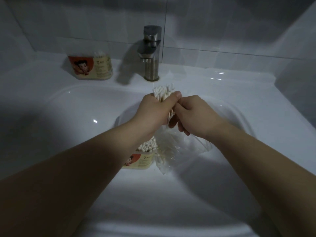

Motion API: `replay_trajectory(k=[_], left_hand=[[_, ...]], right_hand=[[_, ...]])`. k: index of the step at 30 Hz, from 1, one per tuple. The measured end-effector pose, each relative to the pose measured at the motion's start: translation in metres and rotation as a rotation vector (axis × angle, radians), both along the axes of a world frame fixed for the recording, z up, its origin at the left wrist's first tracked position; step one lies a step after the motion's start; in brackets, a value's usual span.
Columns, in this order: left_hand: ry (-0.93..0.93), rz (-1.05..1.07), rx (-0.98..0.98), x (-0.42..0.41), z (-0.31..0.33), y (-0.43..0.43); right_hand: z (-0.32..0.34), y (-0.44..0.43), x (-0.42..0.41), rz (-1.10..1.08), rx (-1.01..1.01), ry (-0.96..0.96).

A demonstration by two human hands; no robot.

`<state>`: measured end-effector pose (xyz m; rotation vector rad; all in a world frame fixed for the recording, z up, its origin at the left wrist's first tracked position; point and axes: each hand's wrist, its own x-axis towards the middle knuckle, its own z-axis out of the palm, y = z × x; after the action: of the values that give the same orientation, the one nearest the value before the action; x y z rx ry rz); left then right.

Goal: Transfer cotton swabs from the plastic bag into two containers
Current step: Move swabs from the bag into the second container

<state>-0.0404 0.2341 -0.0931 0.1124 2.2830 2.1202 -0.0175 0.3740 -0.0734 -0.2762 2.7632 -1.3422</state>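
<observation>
Above the sink [68,108], left hand [156,111] fingers wrap the cotton swabs [163,91]; right hand [193,113] pinches their sticks. Directly beneath, at 6 o'clock, lie the plastic bag [172,151] and a filled container [142,159] — the second container [92,68] stands on the sink's back edge at 10 o'clock.

A brushed steel faucet [151,53] is standing at the back of the white ceramic sink [51,100], with a clear labelled plastic container [92,68] sitting on the ledge to its left. In the basin, a second labelled container [142,161], full of cotton swabs [148,145], and a crumpled clear plastic bag [172,151] are lying side by side. Bare basin is showing left, right and near.
</observation>
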Motion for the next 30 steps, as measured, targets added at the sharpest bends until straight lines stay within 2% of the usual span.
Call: replay_trajectory(k=[3, 7, 10, 14, 17, 20, 23, 30], left_hand=[[-0.007, 0.037, -0.023, -0.001, 0.001, -0.001], [-0.084, 0.105, 0.101, -0.005, 0.004, -0.004], [-0.145, 0.019, 0.126, -0.003, 0.003, -0.005], [-0.204, -0.156, 0.126, 0.005, 0.002, -0.003], [-0.261, -0.153, 0.227, 0.008, 0.003, 0.0], [-0.263, -0.139, 0.238, 0.008, 0.005, 0.001], [-0.309, -0.115, 0.298, 0.01, 0.01, 0.002], [-0.352, -0.136, 0.184, 0.006, 0.008, 0.002]], right_hand=[[0.001, 0.0, -0.001, 0.008, 0.102, 0.018], [0.001, 0.007, -0.006, -0.053, 0.303, 0.175], [0.0, 0.012, -0.008, 0.029, 0.252, 0.28], [0.001, 0.012, -0.008, 0.211, 0.266, 0.304], [0.003, 0.006, -0.006, 0.251, 0.327, 0.305], [0.003, 0.003, -0.009, 0.236, 0.366, 0.393], [0.0, 0.003, -0.008, 0.275, 0.3, 0.361], [-0.004, -0.001, -0.008, 0.211, 0.282, 0.424]])
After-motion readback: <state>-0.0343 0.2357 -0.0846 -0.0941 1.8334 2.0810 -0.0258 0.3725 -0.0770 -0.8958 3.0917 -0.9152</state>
